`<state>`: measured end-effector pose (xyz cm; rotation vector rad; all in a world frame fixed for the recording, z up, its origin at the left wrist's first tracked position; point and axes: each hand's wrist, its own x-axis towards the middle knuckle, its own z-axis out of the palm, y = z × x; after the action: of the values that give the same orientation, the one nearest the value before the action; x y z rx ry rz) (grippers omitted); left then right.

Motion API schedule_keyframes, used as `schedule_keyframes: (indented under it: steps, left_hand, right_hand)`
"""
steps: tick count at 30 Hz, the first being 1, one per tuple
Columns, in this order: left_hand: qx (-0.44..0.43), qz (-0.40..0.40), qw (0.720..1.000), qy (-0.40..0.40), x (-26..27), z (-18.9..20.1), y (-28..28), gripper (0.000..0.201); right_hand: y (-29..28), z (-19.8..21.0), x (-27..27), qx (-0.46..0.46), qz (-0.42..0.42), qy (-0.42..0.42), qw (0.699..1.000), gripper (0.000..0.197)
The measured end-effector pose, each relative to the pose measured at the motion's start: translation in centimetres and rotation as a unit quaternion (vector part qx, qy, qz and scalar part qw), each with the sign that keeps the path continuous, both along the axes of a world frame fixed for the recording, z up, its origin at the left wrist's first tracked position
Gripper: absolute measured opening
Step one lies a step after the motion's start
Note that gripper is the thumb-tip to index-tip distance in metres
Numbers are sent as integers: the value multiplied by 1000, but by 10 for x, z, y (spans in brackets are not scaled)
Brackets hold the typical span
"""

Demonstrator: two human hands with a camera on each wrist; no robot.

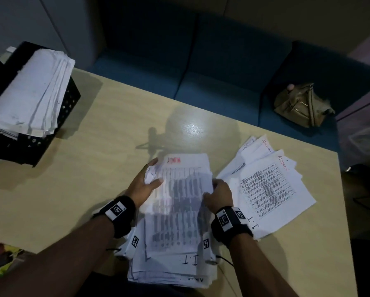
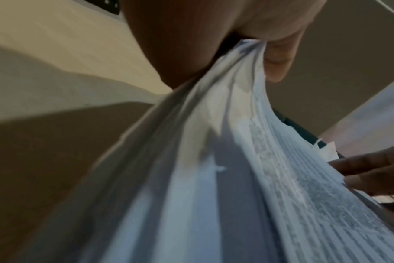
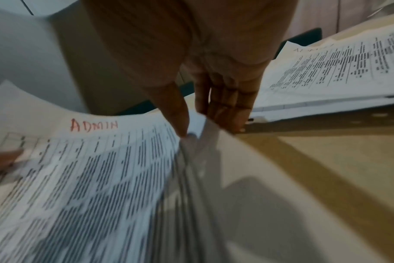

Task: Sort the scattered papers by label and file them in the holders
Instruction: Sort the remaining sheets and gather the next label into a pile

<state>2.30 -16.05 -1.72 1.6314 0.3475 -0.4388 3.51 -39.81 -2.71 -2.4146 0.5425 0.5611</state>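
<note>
— Currently our left hand (image 1: 144,185) and right hand (image 1: 217,195) pinch opposite edges of the ADMIN stack (image 1: 181,202).
— Between our fingers, probably loose: sheets may slide, mixing labels.

Office or meeting nook, dimly lit. I'm at a pale wood table (image 1: 107,129) with printed sheets (image 1: 267,187) hand-labelled ADMIN and I.T, a black mesh holder (image 1: 51,133) stuffed with paper, a blue sofa (image 1: 212,67) behind, a tan handbag (image 1: 302,106) on it.
</note>
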Motion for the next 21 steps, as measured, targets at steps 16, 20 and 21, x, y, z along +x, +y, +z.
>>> schedule_keyframes:
  steps: [16,20,21]
  left_hand:
    - [61,-82,993,-50,1,5,-26,40]
    - [62,-87,994,-15,-4,-4,-23,54]
    - [59,-91,994,-1,-7,-7,-22,62]
  right_hand:
    - [22,25,18,77,249,-164,951,43]
    - [-85,9,9,-96,-23,-176,979,52]
    - [-111,5,0,-143,-78,-90,983,60]
